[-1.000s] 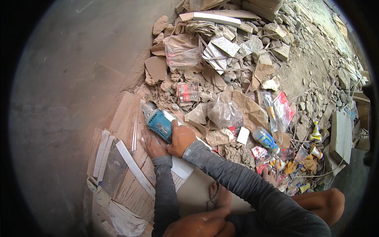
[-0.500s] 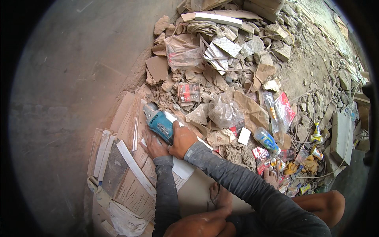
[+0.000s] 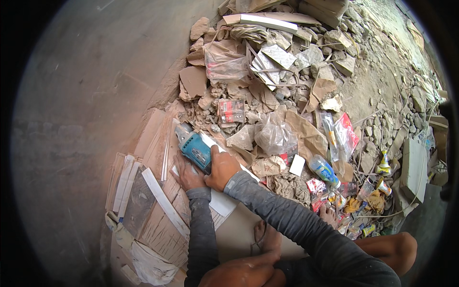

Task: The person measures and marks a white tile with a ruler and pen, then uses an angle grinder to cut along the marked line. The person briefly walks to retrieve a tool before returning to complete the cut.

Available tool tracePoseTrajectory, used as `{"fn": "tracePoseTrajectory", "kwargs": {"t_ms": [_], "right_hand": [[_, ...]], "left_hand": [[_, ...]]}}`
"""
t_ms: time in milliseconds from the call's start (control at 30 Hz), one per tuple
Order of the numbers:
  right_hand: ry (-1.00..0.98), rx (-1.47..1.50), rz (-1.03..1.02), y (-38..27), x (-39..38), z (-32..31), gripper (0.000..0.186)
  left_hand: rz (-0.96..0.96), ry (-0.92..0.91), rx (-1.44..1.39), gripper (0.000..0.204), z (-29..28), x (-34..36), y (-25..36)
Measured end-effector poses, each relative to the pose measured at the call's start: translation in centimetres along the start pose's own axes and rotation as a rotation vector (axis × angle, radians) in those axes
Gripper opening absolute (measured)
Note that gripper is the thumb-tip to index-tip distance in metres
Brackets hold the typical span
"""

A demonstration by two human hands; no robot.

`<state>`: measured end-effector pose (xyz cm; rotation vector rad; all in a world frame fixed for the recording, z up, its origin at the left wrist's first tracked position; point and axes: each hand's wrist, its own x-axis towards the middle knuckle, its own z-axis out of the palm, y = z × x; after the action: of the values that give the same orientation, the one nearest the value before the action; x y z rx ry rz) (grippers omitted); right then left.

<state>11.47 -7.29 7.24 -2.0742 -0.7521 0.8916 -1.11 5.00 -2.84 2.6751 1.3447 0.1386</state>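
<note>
A teal angle grinder [image 3: 195, 150] with a grey metal head lies tilted over a long white tile strip [image 3: 223, 204]. My right hand [image 3: 223, 171] is closed around the grinder's rear body, thumb on top. Against the grinder's left side, my left hand [image 3: 189, 177] rests with its fingers stretched forward, seemingly pressing on the white strip. Dust hazes the air left of the grinder head, and its disc is hard to make out. Under the strip are stacked tan boards [image 3: 160, 213] with a cracked, dusty surface.
Narrow white strips [image 3: 165, 203] lie left of my hands, near a dusty cloth [image 3: 150, 262]. Ahead and right spreads rubble with a clear plastic bag [image 3: 275, 136], a plastic bottle [image 3: 324, 170] and wrappers. A grey block [image 3: 413, 170] stands far right. My bare foot [image 3: 328, 216] is among the litter.
The view has shifted very slightly, so the rubble sits a little lower and further right. Both hands and the grinder keep nearly the same place on the strip.
</note>
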Motion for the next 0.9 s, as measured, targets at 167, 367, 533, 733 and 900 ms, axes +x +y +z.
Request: {"fn": "tracePoseTrajectory", "kwargs": {"t_ms": [167,367,533,733,900], "right_hand": [[0.0,-0.012,-0.01,0.06,0.1,0.12,0.066],[-0.001,-0.012,-0.011,0.14,0.19,0.22,0.066],[-0.003,-0.012,-0.015,0.17,0.19,0.27,0.066],[-0.011,-0.007,-0.013,0.09,0.24,0.19,0.066],[-0.013,0.002,-0.004,0.03,0.23,0.09,0.066]], "left_hand": [[0.008,-0.012,0.015,0.062,-0.07,0.02,-0.08],[0.004,-0.01,0.008,0.062,-0.13,0.01,0.03],[-0.01,-0.031,0.052,0.061,-0.16,0.05,0.11],[-0.019,-0.032,0.032,0.062,-0.35,-0.05,0.36],[-0.012,-0.019,0.015,0.061,-0.42,-0.11,0.45]]}}
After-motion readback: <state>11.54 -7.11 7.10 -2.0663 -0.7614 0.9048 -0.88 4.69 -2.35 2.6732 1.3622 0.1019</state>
